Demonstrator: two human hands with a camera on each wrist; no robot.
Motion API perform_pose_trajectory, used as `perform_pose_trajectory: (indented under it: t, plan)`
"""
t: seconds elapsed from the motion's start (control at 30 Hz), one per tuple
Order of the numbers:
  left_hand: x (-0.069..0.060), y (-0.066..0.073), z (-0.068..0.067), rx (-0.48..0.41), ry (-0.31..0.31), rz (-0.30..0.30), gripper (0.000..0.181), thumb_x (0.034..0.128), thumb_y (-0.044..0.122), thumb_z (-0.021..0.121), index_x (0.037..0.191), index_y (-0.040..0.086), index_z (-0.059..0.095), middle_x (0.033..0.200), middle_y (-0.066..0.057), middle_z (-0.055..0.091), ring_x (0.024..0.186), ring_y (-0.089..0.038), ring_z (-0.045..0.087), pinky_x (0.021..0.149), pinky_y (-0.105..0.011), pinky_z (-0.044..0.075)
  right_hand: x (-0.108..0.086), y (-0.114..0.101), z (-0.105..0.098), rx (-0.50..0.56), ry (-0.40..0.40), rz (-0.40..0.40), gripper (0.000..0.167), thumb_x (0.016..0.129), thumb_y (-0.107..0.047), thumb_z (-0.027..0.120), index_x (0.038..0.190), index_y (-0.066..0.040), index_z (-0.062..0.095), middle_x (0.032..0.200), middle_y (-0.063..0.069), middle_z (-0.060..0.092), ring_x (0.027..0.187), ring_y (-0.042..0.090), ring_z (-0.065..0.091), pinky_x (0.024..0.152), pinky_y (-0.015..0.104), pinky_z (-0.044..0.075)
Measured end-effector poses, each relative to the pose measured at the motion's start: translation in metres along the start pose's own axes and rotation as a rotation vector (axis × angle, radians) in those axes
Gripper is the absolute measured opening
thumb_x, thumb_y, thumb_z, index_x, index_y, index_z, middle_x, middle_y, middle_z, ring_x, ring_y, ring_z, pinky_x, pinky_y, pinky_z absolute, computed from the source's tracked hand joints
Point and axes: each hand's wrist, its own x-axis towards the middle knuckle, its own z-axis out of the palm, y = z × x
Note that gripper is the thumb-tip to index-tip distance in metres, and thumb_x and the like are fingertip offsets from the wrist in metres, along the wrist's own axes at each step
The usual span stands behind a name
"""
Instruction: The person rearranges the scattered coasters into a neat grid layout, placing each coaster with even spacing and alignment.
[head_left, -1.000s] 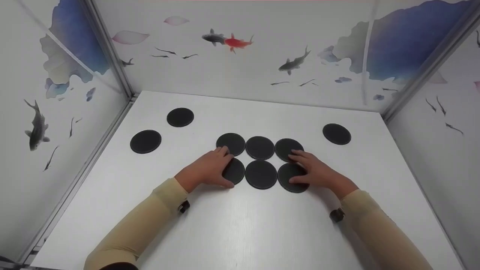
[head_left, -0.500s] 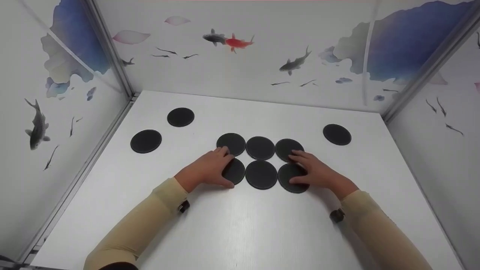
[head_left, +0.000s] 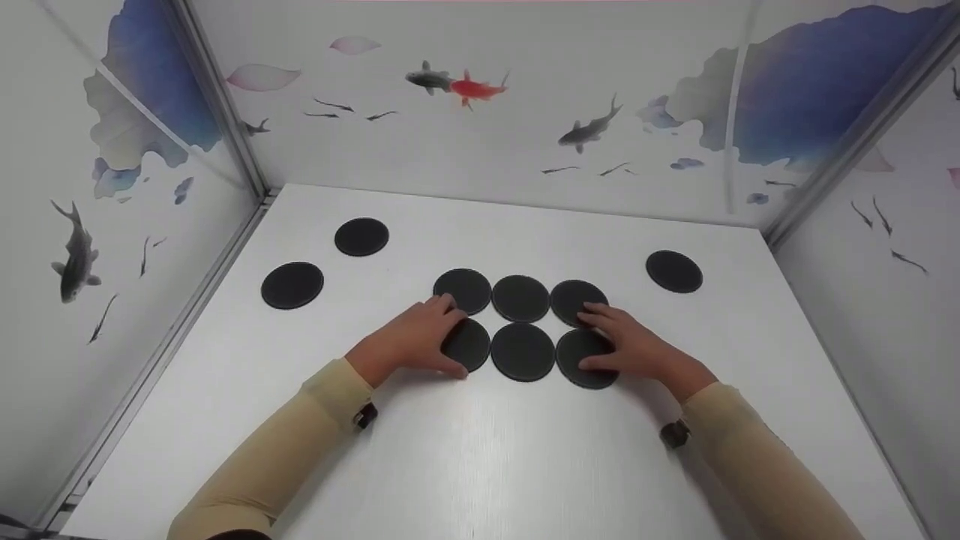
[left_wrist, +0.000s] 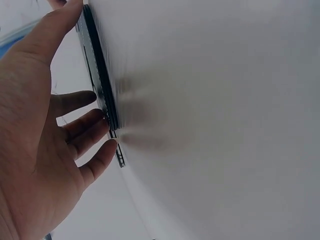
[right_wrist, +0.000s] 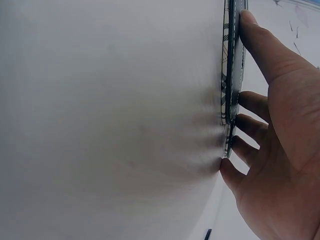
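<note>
In the head view, black round coasters with stitched rims form two touching rows of three on the white table. My left hand (head_left: 420,335) spreads over the left end, its fingertips at the back-left coaster (head_left: 463,289) and its thumb by the near edge of the front-left coaster (head_left: 468,346), which it partly hides. On the right end, my right hand (head_left: 637,343) touches the back-right coaster (head_left: 574,298) with its fingers, while its thumb rests on the front-right coaster (head_left: 577,360). Between the hands lie the back-middle coaster (head_left: 520,298) and the front-middle coaster (head_left: 523,352).
Two separate coasters lie toward the left: one at the back (head_left: 361,237), one closer to the left edge (head_left: 292,285). A single coaster (head_left: 674,271) lies at the back right. White panels with printed fish (head_left: 478,89) enclose the table on the back and both sides.
My left hand has shifted very slightly left. My right hand and the coasters show no clear movement; the whole view dips by a few pixels.
</note>
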Motion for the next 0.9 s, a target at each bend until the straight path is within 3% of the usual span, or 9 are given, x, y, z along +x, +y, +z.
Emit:
perform_pose_trajectory:
  t: [0.17,0.37,0.67,0.9]
  plan:
    - [-0.008,-0.009,-0.005,-0.065,0.040,-0.022,0.090,0.0876,0.065,0.087,0.152,0.008,0.061,0.135,-0.010,0.053,0.119,-0.027,0.056,0.106,-0.046,0.052,-0.001,0.000,0.002,0.002,0.004,-0.003,0.096,0.094,-0.055,0.087,0.167,-0.008,0.048,0.179,0.015,0.030,0.165,0.044,0.025,0.130,0.064,0.027]
    - [-0.023,-0.031,-0.019,-0.122,0.114,-0.087,0.081,0.0940,0.055,0.086,0.153,0.007,0.060,0.141,-0.014,0.054,0.122,-0.031,0.057,0.109,-0.049,0.052,-0.002,-0.001,0.001,-0.008,0.005,-0.007,0.096,0.094,-0.054,0.087,0.167,-0.007,0.047,0.179,0.016,0.030,0.165,0.044,0.025,0.130,0.064,0.027]
    - [-0.047,-0.086,-0.037,-0.189,0.253,-0.224,0.072,0.1017,0.047,0.080,0.154,0.004,0.058,0.148,-0.019,0.050,0.139,-0.038,0.055,0.119,-0.055,0.046,-0.003,-0.001,0.000,0.026,0.017,-0.008,0.094,0.094,-0.050,0.089,0.166,-0.005,0.048,0.178,0.018,0.031,0.164,0.048,0.024,0.129,0.066,0.026]
    - [-0.074,-0.134,-0.045,-0.258,0.384,-0.412,0.066,0.1061,0.040,0.075,0.153,-0.002,0.056,0.155,-0.027,0.044,0.146,-0.046,0.046,0.121,-0.062,0.041,-0.001,0.001,0.002,0.014,0.016,-0.004,0.094,0.094,-0.051,0.088,0.167,-0.008,0.048,0.179,0.016,0.031,0.165,0.046,0.024,0.130,0.065,0.026]
